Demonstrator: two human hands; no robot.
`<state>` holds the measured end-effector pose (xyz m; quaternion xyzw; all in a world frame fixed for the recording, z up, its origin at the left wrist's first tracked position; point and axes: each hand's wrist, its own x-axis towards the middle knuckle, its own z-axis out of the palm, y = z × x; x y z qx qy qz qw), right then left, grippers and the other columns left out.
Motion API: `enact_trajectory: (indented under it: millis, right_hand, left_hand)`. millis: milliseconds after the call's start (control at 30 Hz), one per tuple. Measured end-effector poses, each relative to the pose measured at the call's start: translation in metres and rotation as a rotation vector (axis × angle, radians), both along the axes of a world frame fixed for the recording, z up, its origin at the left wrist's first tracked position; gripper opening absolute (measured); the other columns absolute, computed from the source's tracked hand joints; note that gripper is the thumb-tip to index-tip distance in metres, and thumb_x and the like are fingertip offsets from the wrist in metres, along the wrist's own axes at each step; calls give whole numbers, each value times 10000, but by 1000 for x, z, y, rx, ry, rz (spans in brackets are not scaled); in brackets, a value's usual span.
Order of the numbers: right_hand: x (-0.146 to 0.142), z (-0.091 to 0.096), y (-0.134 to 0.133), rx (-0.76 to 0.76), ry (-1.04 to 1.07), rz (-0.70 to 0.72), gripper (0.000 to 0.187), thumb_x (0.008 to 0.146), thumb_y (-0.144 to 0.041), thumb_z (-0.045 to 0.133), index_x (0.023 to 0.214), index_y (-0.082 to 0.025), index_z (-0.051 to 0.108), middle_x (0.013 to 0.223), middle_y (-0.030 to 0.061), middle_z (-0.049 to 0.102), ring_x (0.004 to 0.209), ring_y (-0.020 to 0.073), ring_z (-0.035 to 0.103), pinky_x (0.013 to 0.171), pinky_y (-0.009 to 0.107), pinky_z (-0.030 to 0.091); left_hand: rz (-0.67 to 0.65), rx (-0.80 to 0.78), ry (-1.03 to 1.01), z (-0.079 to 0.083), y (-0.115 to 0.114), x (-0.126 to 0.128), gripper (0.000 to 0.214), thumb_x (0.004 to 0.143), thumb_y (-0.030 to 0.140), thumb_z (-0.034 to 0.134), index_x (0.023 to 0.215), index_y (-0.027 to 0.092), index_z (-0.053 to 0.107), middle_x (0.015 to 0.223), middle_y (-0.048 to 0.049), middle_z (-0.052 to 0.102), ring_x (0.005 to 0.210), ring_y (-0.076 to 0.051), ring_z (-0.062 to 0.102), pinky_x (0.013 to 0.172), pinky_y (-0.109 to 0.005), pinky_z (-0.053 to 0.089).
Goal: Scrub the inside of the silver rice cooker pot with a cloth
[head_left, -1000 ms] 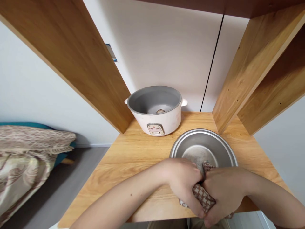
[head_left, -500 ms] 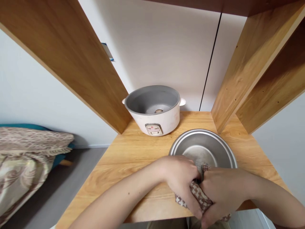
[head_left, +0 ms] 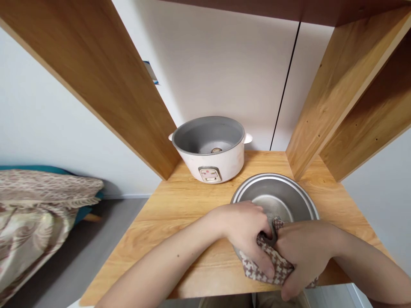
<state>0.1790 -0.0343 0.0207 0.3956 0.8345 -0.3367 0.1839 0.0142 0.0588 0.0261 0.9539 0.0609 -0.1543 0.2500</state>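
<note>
A grey metal inner pot (head_left: 272,188) of a rice cooker sits at the front right of the wooden shelf, its opening facing up. My left hand (head_left: 250,231) is closed over the pot's near rim, fingers inside and thumb outside, lying on a brown-and-white checked cloth (head_left: 266,267). Close beside it, my right hand (head_left: 302,254) grips the cloth, which is folded over the same rim. Part of the cloth shows inside the pot, while the fingertips of both hands are hidden. Behind stands the white rice cooker body (head_left: 213,160), lidless, with a round heating plate inside.
The wooden shelf (head_left: 144,239) has upright boards at left (head_left: 128,85) and right (head_left: 321,115), and a dark board (head_left: 257,8) overhead. A white back panel (head_left: 224,64) rises behind the cooker. On the left, patterned fabric (head_left: 41,192) covers a piece of furniture.
Both hands have shifted slightly up along the near rim. More of the cloth now spreads outside the pot below my left thumb. The view has moved a little; the cooker body stays put.
</note>
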Motion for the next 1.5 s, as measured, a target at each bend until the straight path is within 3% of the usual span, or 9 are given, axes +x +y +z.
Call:
enact_trajectory:
  millis: [167, 300, 467, 600, 767, 1000, 1267, 1500]
  right_hand:
    - [-6, -2, -4, 104, 102, -96, 434, 765, -605, 588, 704, -194, 713, 639, 31, 642, 589, 169, 496, 562, 288, 383]
    - [-8, 0, -3, 62, 73, -112, 419, 752, -591, 592, 682, -195, 712, 644, 32, 661, 579, 172, 514, 563, 297, 394]
    - [-10, 5, 3, -52, -8, -102, 476, 721, -640, 612, 691, -182, 736, 630, 38, 668, 572, 174, 535, 577, 298, 418]
    - [-6, -1, 3, 16, 66, -46, 476, 729, -634, 629, 781, -182, 768, 698, 36, 704, 604, 170, 552, 589, 289, 409]
    - [-3, -7, 0, 161, 112, -50, 449, 690, -628, 683, 711, -183, 738, 624, 12, 656, 562, 150, 504, 539, 287, 352]
    - [-8, 3, 6, -119, -24, -91, 446, 735, -627, 639, 793, -201, 758, 700, 20, 695, 670, 189, 598, 649, 295, 437]
    - [-5, -3, 5, 91, 72, -30, 500, 697, -678, 659, 697, -184, 739, 603, 14, 642, 546, 150, 494, 546, 287, 366]
    - [-6, 2, 8, -71, -18, -47, 509, 738, -677, 637, 776, -186, 768, 695, 33, 695, 644, 181, 570, 649, 292, 423]
  left_hand:
    - [62, 139, -228, -3, 3, -1, 594, 663, 821, 617, 746, 247, 747, 695, -44, 747, 601, -192, 638, 533, -306, 359]
    - [107, 143, 3, -3, -17, -2, 723, 574, 899, 575, 682, 204, 742, 604, -78, 707, 482, -201, 575, 488, -328, 381]
    - [72, 95, 131, -2, -30, -1, 664, 557, 819, 667, 666, 170, 758, 590, -92, 702, 474, -199, 569, 532, -340, 468]
    - [71, 56, 120, -3, -24, 1, 589, 564, 771, 699, 619, 185, 729, 560, -59, 680, 440, -164, 530, 470, -304, 429]
    - [36, -32, 140, 0, -19, 2, 493, 604, 690, 726, 548, 205, 658, 514, -10, 637, 413, -133, 473, 456, -285, 417]
    - [68, -18, 182, 0, -19, 3, 532, 584, 740, 682, 611, 209, 693, 531, -23, 641, 444, -159, 506, 460, -296, 433]
    - [80, -18, 201, 1, -19, 4, 535, 587, 734, 691, 633, 202, 724, 541, -25, 648, 445, -152, 483, 510, -303, 436]
    - [78, -3, 204, 1, -20, 4, 577, 591, 747, 673, 705, 187, 754, 611, -48, 694, 458, -159, 487, 493, -308, 431]
